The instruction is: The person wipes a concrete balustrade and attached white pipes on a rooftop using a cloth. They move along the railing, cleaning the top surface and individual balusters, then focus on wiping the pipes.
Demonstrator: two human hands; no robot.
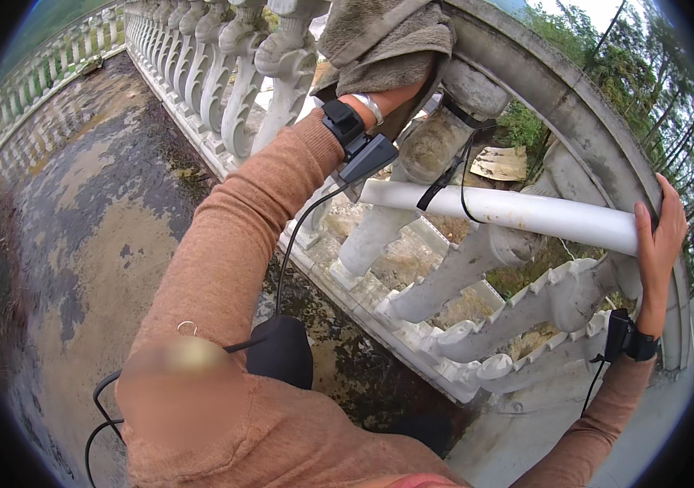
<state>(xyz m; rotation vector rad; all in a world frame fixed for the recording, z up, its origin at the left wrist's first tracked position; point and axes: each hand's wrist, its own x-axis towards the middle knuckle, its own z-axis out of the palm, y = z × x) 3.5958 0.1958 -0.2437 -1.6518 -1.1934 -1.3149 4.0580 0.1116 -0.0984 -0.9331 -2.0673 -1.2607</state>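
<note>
A white plastic pipe [524,210] lies slanted across the near side of the stone balusters. My right hand [661,232] grips its right end, beside the curved handrail [566,67]. Black straps [444,183] loop from a baluster [423,152] around the pipe's left part. Up at the handrail, a grey-brown towel [390,49] covers most of my left hand [402,100]. Its fingers are hidden, so their hold cannot be made out. My left wrist carries a silver bracelet [370,107] and a black strapped device [344,122].
The balustrade [219,67] runs away to the upper left along a stained, wet-looking concrete floor [97,244]. Black cable [289,256] trails from the left wrist device. A second strapped device [618,335] sits on my right wrist. Trees [664,79] stand beyond the railing.
</note>
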